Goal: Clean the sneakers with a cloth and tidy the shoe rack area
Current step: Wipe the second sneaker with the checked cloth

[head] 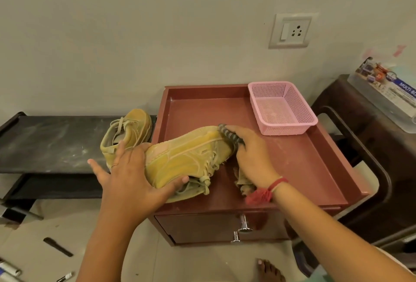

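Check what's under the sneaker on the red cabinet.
The sneaker rests on the red cabinet top, with the left hand gripping its near end. Anything directly beneath it is hidden by the shoe itself.

Front sneaker (189,153): mustard yellow, pale beige laces. Back sneaker (132,131): same yellow. Cloth (229,136): dark grey/white stripes. Cabinet (304,169): reddish brown. Basket (283,110): pink, mesh pattern. Shoe rack (51,142): black, whitish smears. Wrist thread (263,194): red. Socket plate (290,30): white.

Your red-brown table (202,110) with the black shelf (49,142) to its left.
On the table's rimmed top, a pink basket (283,108) sits at the far right corner and a yellow sneaker (186,158) lies on its side at the front left; a second sneaker (128,133) rests on the shelf's right end.
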`<action>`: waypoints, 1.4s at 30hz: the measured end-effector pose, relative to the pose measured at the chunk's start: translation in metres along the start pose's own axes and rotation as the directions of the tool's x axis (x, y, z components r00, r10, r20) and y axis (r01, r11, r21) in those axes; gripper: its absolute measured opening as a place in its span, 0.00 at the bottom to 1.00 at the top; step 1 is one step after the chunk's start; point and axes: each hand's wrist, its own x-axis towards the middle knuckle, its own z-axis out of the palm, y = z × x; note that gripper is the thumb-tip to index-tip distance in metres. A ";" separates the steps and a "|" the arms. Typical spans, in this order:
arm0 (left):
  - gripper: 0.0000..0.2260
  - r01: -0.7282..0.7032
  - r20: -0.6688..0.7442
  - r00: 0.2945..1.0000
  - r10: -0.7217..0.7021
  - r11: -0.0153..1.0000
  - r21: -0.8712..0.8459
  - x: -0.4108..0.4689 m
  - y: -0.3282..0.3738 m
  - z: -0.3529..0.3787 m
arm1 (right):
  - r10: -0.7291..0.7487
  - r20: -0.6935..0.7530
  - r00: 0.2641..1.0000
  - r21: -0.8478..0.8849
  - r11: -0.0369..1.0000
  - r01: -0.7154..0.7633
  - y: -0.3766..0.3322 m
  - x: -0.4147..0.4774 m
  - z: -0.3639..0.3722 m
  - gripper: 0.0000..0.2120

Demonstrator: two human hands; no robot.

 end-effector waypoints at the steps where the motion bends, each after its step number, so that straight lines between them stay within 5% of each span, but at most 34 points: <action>1: 0.48 -0.001 -0.001 1.000 0.001 1.000 -0.004 0.001 0.001 0.000 | -0.085 0.011 0.996 0.012 0.996 0.085 -0.009 -0.007 0.004 0.25; 5: 0.48 -0.024 0.015 1.000 0.024 1.000 0.003 0.002 0.001 0.000 | -0.329 0.178 0.927 -0.171 0.918 0.358 -0.019 -0.022 0.022 0.30; 11: 0.48 -0.044 0.021 0.999 0.044 0.999 -0.025 0.001 -0.001 0.001 | -0.020 0.013 1.000 -0.102 0.995 0.021 0.005 0.004 0.013 0.22; 13: 0.48 -0.037 0.017 0.999 0.037 0.999 -0.029 0.001 0.000 0.002 | -0.080 0.000 0.997 -0.106 0.991 0.079 -0.008 -0.006 0.020 0.24; 19: 0.48 -0.027 0.019 0.999 0.027 1.000 -0.010 -0.002 -0.001 0.002 | -0.376 0.274 0.886 -0.006 0.920 0.392 -0.061 -0.042 0.038 0.26; 26: 0.48 -0.047 0.028 0.999 0.047 0.999 0.008 0.000 0.004 -0.003 | -0.210 0.101 0.973 -0.229 0.946 0.228 -0.023 -0.012 0.018 0.25; 33: 0.42 -0.080 -0.006 0.997 0.081 0.996 0.028 -0.004 0.006 -0.001 | -0.387 0.240 0.890 -0.099 0.903 0.419 -0.069 -0.043 0.032 0.22; 38: 0.48 -0.089 0.016 0.996 0.088 0.995 0.040 -0.001 0.008 -0.004 | -0.231 0.115 0.966 -0.286 0.923 0.255 -0.035 -0.015 0.017 0.26; 42: 0.46 -0.086 -0.012 0.996 0.087 0.996 0.024 0.001 0.013 -0.003 | -0.297 0.161 0.941 -0.162 0.933 0.322 -0.055 -0.029 0.024 0.26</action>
